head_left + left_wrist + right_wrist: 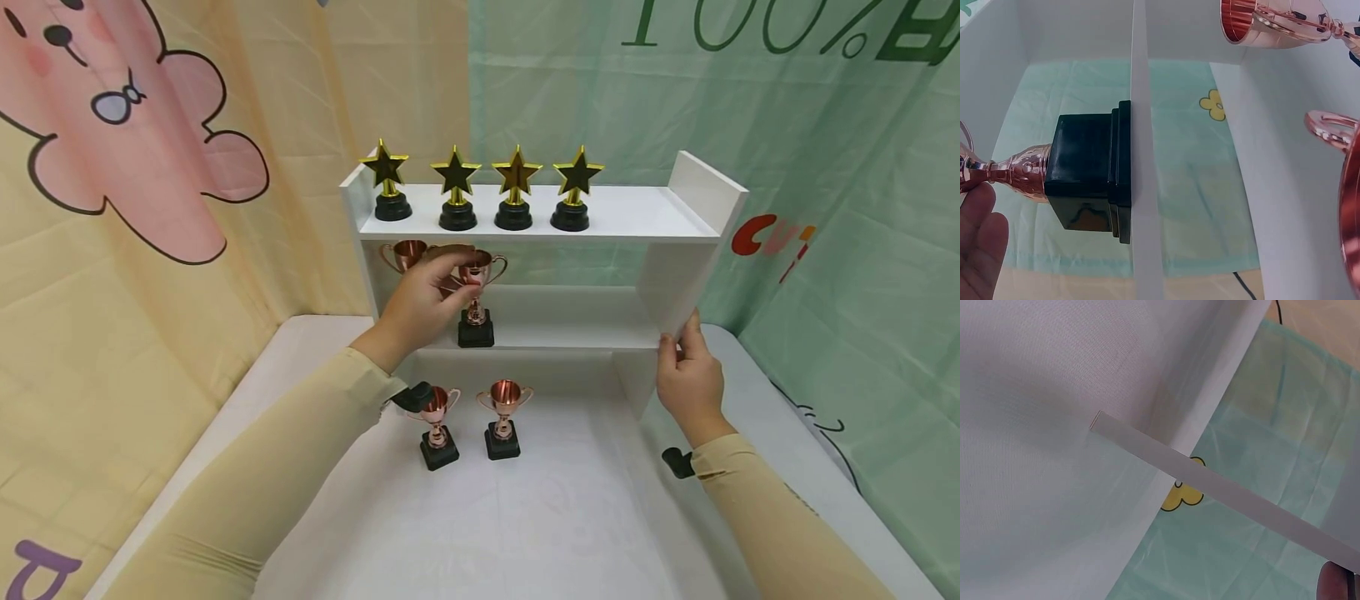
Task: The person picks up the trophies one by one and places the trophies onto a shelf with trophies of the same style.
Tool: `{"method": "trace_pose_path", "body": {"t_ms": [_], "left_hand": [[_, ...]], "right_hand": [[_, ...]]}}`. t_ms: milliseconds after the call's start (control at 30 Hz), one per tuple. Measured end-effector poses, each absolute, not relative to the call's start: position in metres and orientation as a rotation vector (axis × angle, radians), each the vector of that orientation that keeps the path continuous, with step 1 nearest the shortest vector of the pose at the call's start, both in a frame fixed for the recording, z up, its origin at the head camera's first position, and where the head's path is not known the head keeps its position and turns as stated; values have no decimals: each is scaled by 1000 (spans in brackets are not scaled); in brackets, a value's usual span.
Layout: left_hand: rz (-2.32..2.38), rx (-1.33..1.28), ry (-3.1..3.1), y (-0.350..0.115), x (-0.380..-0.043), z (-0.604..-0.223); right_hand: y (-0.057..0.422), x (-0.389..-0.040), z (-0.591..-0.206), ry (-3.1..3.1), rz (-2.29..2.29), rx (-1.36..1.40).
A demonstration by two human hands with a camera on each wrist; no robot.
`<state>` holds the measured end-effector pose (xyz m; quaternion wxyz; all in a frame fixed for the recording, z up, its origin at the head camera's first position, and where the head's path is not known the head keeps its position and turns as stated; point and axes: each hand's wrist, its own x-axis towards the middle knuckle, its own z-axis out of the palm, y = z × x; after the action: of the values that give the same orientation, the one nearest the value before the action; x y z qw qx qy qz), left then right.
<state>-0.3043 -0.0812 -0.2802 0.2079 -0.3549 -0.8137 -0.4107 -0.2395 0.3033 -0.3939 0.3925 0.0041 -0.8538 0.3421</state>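
Observation:
My left hand (420, 304) pinches a rose-gold trophy cup (476, 327) with two handles and a black square base. The cup stands upright at the front edge of the middle shelf (562, 321); in the left wrist view its black base (1088, 172) meets the shelf edge (1145, 187). Another rose-gold cup (409, 252) is behind my left hand, partly hidden by it. With fingers and thumb, my right hand (692, 387) holds the front edge of the right side panel (678, 283) of the white shelf unit. Its fingertip (1333, 582) shows at that panel in the right wrist view.
Several gold star trophies (513, 187) with round black bases line the top shelf (637, 212). Below, on the white surface (525, 525), stand two rose-gold cups, one (438, 446) partly covered by my left wrist's camera and the other (504, 421) to its right. Printed curtains (847, 167) hang behind.

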Motion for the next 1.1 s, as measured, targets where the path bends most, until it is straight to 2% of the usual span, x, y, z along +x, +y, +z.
{"method": "trace_pose_path", "body": {"t_ms": [1100], "left_hand": [[-1134, -949, -2328, -78, -307, -280]], "right_hand": [[302, -238, -394, -2171, 889, 21]]}}
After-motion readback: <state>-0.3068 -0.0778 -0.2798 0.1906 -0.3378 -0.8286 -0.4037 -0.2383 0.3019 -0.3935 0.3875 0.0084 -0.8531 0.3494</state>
